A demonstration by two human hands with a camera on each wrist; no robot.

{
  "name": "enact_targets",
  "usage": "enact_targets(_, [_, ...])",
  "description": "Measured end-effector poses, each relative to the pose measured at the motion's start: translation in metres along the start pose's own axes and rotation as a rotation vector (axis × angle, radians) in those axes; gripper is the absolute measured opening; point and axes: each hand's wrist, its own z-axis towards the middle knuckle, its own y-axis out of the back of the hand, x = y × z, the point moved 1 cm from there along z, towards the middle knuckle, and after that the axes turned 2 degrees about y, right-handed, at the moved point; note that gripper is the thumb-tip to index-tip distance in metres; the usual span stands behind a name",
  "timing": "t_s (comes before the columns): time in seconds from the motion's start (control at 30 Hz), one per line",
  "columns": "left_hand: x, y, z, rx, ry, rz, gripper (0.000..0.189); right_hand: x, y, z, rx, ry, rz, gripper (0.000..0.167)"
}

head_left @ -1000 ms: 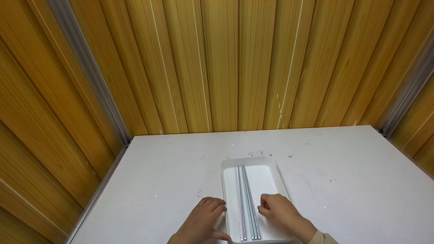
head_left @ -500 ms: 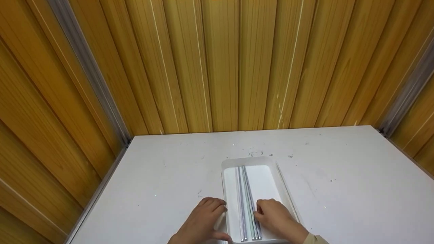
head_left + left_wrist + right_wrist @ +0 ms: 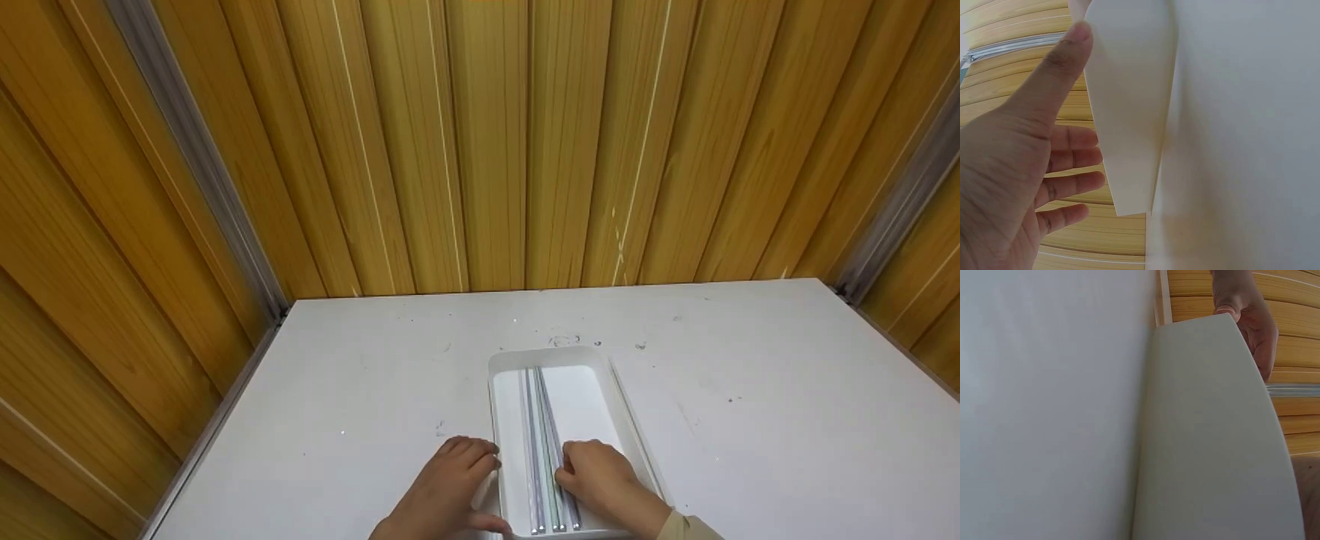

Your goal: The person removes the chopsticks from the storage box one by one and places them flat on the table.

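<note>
R hand (image 3: 602,474) shifts left vs. prior frame, fingers curled against rods (image 3: 533,420) lying lengthwise nr left edge of tray (image 3: 551,357) (pinch hidden, can't tell), L hand (image 3: 452,486) bracing that edge w/ loosely extended fingers; apparently singling out one rod, next needing a secure pinch.

Tray (image 3: 549,358): open from above over bare floor toward its far right corner.
Rods (image 3: 538,442): fill a lengthwise strip left of centre.
Right hand (image 3: 602,476): blocks the near right part.
Left hand (image 3: 454,486): blocks the left wall's near end.
Worktop (image 3: 750,375): passable toward left and right edges.
Panelled walls (image 3: 487,150): bar the far edge.
</note>
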Motion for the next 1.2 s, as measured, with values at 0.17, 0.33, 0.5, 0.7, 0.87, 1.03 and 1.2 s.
enact_targets(0.17, [0.0009, 0.0018, 0.0003, 0.011, 0.01, -0.003, 0.071, 0.002, -0.0017, 0.0029, -0.009, -0.029, -0.033, 0.02])
enact_targets(0.33, [0.0002, 0.0029, 0.0009, 0.014, 0.008, 0.006, 0.07, 0.0016, -0.0024, 0.0038, -0.002, -0.042, -0.036, 0.021])
enact_targets(0.5, [-0.0003, 0.0028, 0.001, 0.015, 0.014, -0.012, 0.07, 0.0004, -0.0028, 0.0044, -0.002, -0.045, -0.04, 0.022])
enact_targets(0.7, [-0.0005, 0.0014, 0.0002, 0.019, 0.017, -0.021, 0.068, -0.0019, -0.0014, 0.003, -0.016, -0.066, -0.021, 0.023])
enact_targets(0.87, [-0.0011, 0.0012, -0.0002, 0.008, 0.011, -0.013, 0.068, -0.0016, 0.0015, 0.0009, 0.001, -0.077, 0.003, 0.02])
enact_targets(1.03, [-0.0017, 0.001, -0.0003, -0.011, 0.003, -0.007, 0.069, -0.0006, 0.0041, -0.0024, 0.016, -0.048, 0.02, 0.018])
enact_targets(1.2, [-0.0015, 0.0004, -0.0012, -0.009, 0.007, -0.015, 0.07, -0.0004, 0.0063, -0.0051, 0.002, -0.022, 0.01, 0.017])
